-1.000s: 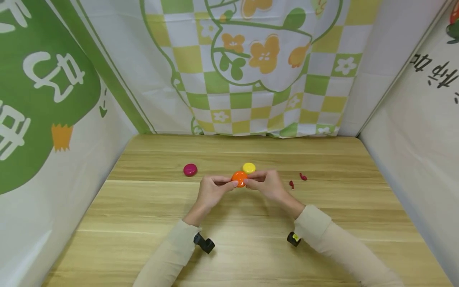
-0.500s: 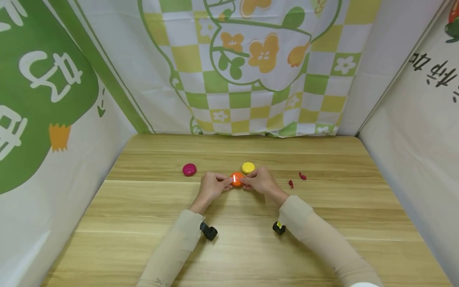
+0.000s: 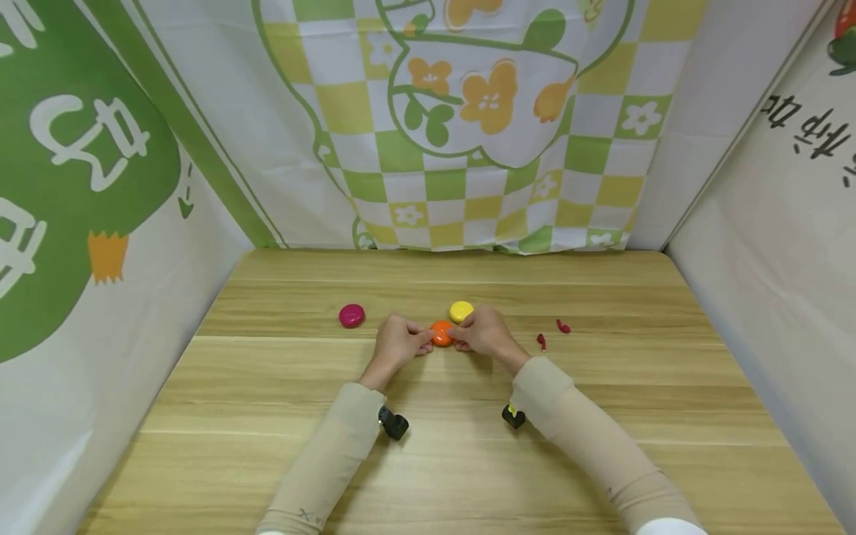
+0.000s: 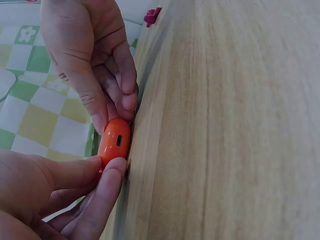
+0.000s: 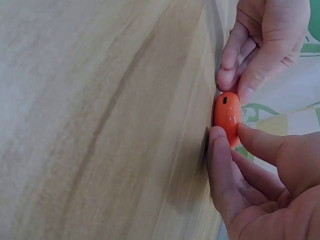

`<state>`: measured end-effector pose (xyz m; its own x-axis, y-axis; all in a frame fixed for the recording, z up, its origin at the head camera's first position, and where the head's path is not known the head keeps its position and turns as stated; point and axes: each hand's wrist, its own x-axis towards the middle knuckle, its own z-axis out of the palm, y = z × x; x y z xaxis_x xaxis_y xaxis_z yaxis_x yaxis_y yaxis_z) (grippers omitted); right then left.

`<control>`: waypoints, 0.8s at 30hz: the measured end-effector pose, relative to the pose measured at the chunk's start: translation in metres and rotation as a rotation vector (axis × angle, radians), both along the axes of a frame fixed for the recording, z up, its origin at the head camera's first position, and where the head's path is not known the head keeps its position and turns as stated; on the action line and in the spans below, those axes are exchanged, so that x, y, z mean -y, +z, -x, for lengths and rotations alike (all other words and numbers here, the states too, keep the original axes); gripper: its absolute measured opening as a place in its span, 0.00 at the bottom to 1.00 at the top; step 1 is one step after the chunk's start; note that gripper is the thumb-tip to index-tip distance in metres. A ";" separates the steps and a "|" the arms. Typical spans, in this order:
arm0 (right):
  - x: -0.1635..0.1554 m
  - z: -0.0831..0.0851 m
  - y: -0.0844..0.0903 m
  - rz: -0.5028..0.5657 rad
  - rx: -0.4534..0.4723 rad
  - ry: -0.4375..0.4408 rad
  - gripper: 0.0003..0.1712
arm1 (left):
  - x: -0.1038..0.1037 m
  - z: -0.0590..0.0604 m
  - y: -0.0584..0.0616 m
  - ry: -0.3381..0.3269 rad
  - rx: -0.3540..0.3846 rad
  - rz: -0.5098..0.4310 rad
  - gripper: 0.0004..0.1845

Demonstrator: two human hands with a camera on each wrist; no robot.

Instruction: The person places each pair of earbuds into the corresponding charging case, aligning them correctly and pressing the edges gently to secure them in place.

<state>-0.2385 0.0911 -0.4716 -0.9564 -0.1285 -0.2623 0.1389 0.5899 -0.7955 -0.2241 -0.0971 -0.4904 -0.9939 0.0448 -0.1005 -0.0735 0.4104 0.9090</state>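
A round, glossy orange earbud case (image 3: 441,334) sits low over the wooden table, between both hands. My left hand (image 3: 396,342) pinches its left edge between thumb and fingers. On the opposite edge, the thumb and fingers of my right hand (image 3: 488,334) grip it too. The case's narrow side, with a small dark charging port (image 4: 119,140), faces the wrist cameras, and its lid looks closed. Right behind it lies a yellow case (image 3: 461,310) of similar shape, partly covered by the right hand in the head view.
A magenta case (image 3: 351,316) lies on the table (image 3: 441,461) left of the hands. To the right rest two dark red earbuds, one nearer (image 3: 542,342) and one farther (image 3: 563,325). A checkered cloth (image 3: 468,186) hangs behind the table's back edge.
The orange case has come down and slightly left, its round top tipping from facing the head camera toward lying flat. Both hands stay on it; the right forearm has swung inward.
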 end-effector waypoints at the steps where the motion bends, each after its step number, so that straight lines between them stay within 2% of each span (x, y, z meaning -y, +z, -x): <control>1: 0.000 0.001 0.000 0.005 0.006 -0.008 0.11 | 0.000 0.000 0.000 0.000 -0.003 0.015 0.07; 7: -0.004 0.004 0.000 0.019 0.031 -0.040 0.12 | 0.002 -0.001 0.002 -0.004 -0.012 0.023 0.07; 12: -0.009 0.003 0.010 -0.024 -0.036 0.006 0.12 | 0.018 -0.006 0.011 -0.001 -0.057 0.100 0.07; 15: -0.007 0.002 0.021 -0.078 -0.112 0.064 0.12 | 0.038 -0.008 0.018 -0.011 -0.101 0.155 0.08; 19: 0.007 0.003 0.034 -0.131 -0.205 0.123 0.12 | 0.069 -0.014 0.030 -0.001 -0.104 0.228 0.11; 21: 0.017 0.004 0.038 -0.122 -0.216 0.137 0.12 | 0.084 -0.017 0.036 0.026 -0.086 0.274 0.13; 24: 0.034 0.004 0.040 -0.067 -0.180 0.157 0.15 | 0.104 -0.019 0.041 0.066 -0.077 0.327 0.15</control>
<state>-0.2425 0.0571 -0.4312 -0.9582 -0.2674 -0.1019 -0.0994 0.6450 -0.7577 -0.2053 -0.2014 -0.4490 -0.9988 -0.0422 -0.0238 -0.0461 0.6776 0.7340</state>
